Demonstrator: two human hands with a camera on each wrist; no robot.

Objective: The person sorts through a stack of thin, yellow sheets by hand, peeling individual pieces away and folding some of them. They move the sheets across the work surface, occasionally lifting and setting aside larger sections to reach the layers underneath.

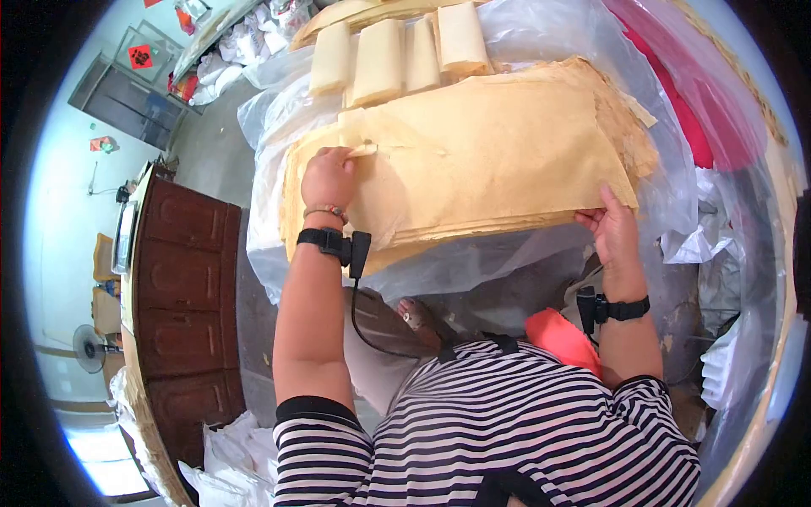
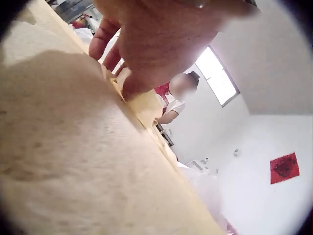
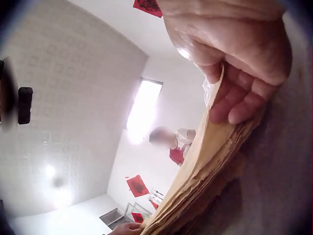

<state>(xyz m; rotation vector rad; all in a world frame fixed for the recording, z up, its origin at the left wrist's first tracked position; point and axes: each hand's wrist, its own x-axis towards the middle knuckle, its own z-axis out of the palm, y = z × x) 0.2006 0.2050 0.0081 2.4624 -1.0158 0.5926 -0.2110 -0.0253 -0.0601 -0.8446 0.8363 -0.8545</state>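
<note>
A wide stack of thin, pale yellow sheets, which look like tofu skin, lies in front of me in the head view. On its left part my left hand pinches a small rolled-up bit of sheet between thumb and fingers. At the near right corner, my right hand grips the edge of the top sheet, thumb above and fingers curled below. The right wrist view shows this hand with the layered edges of the stack beneath the held sheet.
Several folded yellow bundles lie behind the stack. Clear plastic sheeting covers the table under everything. A brown wooden cabinet stands to the left, with a fan beyond it. Another person is across the room.
</note>
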